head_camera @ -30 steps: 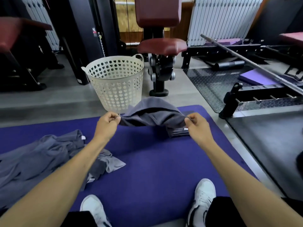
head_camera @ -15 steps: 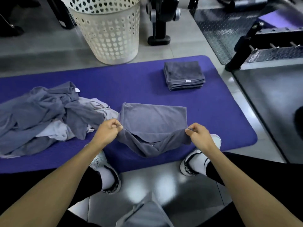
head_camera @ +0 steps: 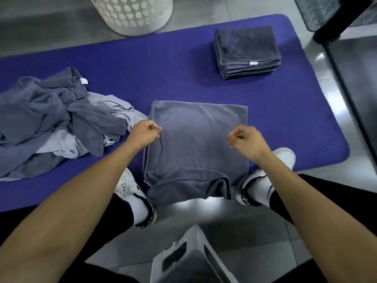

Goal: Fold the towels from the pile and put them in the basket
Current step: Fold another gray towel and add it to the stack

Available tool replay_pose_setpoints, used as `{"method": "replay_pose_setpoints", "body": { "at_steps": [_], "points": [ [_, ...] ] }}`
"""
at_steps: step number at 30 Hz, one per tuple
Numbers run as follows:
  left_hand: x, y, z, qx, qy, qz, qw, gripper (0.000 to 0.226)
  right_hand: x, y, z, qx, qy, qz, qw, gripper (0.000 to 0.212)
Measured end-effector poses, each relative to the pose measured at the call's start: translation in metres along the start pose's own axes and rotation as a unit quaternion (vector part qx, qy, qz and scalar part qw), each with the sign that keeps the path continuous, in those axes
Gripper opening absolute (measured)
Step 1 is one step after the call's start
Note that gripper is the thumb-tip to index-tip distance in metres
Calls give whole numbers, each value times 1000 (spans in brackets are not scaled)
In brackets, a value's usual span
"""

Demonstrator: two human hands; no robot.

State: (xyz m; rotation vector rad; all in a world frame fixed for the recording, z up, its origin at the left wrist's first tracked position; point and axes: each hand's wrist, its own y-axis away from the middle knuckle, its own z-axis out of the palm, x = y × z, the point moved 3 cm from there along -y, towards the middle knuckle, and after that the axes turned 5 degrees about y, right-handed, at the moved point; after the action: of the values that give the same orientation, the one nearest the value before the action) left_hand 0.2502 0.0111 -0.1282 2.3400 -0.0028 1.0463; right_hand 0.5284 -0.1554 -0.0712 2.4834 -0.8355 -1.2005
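Note:
A grey towel lies spread flat on the purple mat in front of me, its near edge bunched and hanging off the mat between my shoes. My left hand is at the towel's left edge, fingertips pinched where a small crease starts. My right hand hovers over the towel's right side with fingers curled and nothing visible in them. A stack of folded grey towels sits at the mat's far right. The pile of loose towels lies at the left. The white perforated basket stands beyond the mat.
My two white shoes rest at the mat's near edge on the tiled floor. A white plastic stool is below me. Dark gym equipment stands at the far right.
The view tilted down. The towel I held up by two corners now lies flat on the mat, its near edge dropped, and my hands moved forward over its middle.

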Motion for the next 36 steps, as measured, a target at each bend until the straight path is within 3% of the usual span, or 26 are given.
{"method": "replay_pose_setpoints", "body": {
  "at_steps": [6,8,11,14,17,24,27,32,34,36],
  "points": [
    [4,-98,-8,10,-67,61,996,12,-26,-83,59,-40,-35,3,999,11],
    [1,-133,-17,1,-123,96,988,28,-32,-111,80,-49,-29,-7,998,11],
    [-5,-179,-23,-89,-242,163,952,46,-38,-148,107,-62,-34,-14,997,10],
    [-11,-206,-27,-170,-289,216,917,40,-51,-180,131,-67,-52,-19,996,10],
    [-5,-219,-34,-198,-266,225,916,20,-65,-204,150,-60,-71,-25,995,8],
    [-9,-231,-53,-240,-47,106,964,27,-67,-233,180,6,-151,26,988,3],
    [-19,-229,-58,-219,67,34,973,26,-67,-230,185,36,-163,29,986,6],
    [-29,-221,-44,-204,111,-41,972,21,-70,-227,189,44,-147,21,988,7],
    [-32,-220,-40,-169,117,-30,978,11,-68,-228,188,43,-147,22,988,7],
    [-37,-222,-38,-103,125,-11,987,17,-67,-228,188,42,-145,20,988,8]
  ]
}}
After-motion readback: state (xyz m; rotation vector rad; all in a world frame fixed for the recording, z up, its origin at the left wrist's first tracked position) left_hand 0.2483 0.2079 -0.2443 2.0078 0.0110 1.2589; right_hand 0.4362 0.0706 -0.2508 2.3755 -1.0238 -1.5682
